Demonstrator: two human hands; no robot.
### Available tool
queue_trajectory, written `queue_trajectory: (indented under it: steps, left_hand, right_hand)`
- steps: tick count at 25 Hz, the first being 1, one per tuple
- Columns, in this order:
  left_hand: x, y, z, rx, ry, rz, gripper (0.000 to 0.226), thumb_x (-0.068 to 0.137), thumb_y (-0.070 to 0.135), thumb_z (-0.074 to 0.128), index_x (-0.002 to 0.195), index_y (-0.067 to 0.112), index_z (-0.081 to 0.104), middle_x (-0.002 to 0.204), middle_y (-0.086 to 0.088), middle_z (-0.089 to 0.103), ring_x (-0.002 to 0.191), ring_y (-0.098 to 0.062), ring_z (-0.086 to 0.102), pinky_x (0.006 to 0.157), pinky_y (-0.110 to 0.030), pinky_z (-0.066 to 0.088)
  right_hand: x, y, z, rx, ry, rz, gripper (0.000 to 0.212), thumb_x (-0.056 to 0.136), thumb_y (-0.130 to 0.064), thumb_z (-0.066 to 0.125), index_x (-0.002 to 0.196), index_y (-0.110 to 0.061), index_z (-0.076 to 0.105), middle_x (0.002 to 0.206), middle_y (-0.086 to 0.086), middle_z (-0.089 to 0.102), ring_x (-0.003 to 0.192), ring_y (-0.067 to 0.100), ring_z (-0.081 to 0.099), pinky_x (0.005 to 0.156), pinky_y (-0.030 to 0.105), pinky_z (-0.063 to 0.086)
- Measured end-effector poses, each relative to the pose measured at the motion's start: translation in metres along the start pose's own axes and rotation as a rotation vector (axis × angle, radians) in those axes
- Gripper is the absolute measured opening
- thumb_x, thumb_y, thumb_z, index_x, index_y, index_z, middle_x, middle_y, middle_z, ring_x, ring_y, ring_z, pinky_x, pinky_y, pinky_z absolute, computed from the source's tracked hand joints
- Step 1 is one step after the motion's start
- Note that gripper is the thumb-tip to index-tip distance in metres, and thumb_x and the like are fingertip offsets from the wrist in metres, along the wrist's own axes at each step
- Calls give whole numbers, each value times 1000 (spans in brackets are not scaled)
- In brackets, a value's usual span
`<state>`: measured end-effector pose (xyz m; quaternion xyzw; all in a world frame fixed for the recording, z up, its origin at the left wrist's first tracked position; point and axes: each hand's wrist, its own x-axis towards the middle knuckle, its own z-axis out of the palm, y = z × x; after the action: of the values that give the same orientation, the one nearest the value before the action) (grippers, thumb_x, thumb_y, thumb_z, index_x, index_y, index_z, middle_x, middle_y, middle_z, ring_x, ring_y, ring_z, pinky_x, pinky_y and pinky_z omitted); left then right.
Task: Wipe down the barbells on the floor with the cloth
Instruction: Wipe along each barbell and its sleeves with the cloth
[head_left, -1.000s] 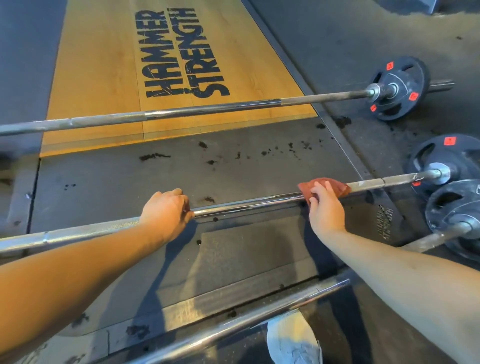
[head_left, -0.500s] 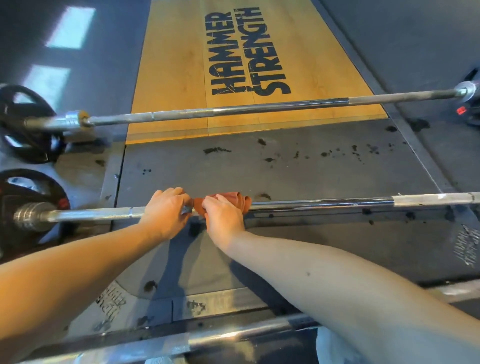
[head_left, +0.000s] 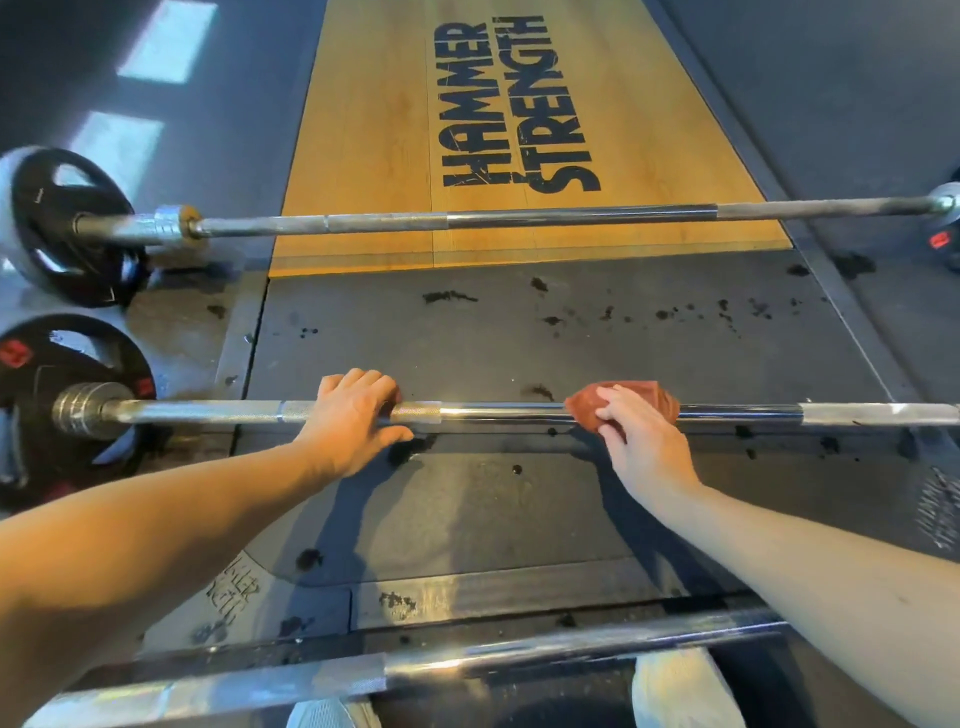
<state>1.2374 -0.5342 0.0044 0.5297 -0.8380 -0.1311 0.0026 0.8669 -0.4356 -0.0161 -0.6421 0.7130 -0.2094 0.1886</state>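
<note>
Barbell (head_left: 498, 413) under work lies on the rubber floor (head_left: 519, 519), just this side of the wooden platform (head_left: 363, 156). Head view: left hand (head_left: 353, 421) curled over it, steadying; right hand (head_left: 644, 452) fingers wrapped round the red cloth (head_left: 649, 397), pressing it on the shaft, opposite the platform's right half. Judgement: wrap cloth fully, stroke long, prevent rolling.

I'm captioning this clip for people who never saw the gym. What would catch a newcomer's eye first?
The black HAMMER STRENGTH lettering on the yellow platform, top centre, stands out first. Next, the reddish cloth the right hand holds on the middle barbell, with the left hand gripping that bar further left.
</note>
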Motion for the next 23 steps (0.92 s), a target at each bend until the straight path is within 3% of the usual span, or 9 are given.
queue_trajectory:
  steps: [3, 6, 9, 13, 18, 23]
  left_hand:
    - [1, 4, 6, -62, 12, -36, 43, 78, 59, 76, 96, 33, 47, 94, 15, 51, 90, -11, 48, 97, -35, 37]
    - [3, 3, 13, -117, 52, -62, 44, 76, 62, 77, 91, 34, 45, 86, 18, 51, 83, -10, 48, 90, -33, 37]
    - [8, 2, 13, -140, 64, -51, 43, 76, 63, 76, 88, 34, 46, 80, 18, 51, 77, -9, 48, 82, -32, 36]
    - [10, 2, 12, -164, 76, -13, 44, 74, 58, 81, 87, 33, 48, 77, 19, 49, 73, -8, 47, 73, -31, 35]
    - [11, 2, 14, -159, 125, 69, 34, 79, 52, 79, 86, 32, 53, 78, 19, 52, 71, -8, 48, 74, -31, 40]
    - [27, -11, 12, -155, 81, 140, 37, 82, 52, 77, 83, 20, 61, 76, 9, 59, 67, -17, 54, 69, -33, 43]
  right_hand:
    - [0, -37, 30, 41, 57, 41, 22, 96, -3, 63, 116, -12, 66, 142, 0, 58, 140, 22, 46, 105, 42, 48]
    - [9, -84, 66, 105, -23, -114, 22, 96, -4, 62, 114, -14, 69, 147, -2, 56, 146, 20, 40, 114, 43, 41]
    - [16, -119, 87, 121, -110, -224, 23, 99, -11, 62, 121, -17, 68, 151, -3, 52, 148, 19, 35, 113, 42, 39]
    - [18, -84, 70, 83, -130, -302, 26, 98, -15, 66, 124, -17, 67, 149, -2, 54, 146, 18, 40, 113, 40, 41]
    - [3, -10, 20, 33, -7, -138, 29, 97, -19, 68, 126, -19, 65, 146, -4, 56, 139, 14, 47, 110, 32, 43]
    - [24, -19, 16, 62, 0, -12, 28, 94, -18, 72, 121, -20, 71, 133, -6, 65, 124, 13, 57, 107, 27, 43]
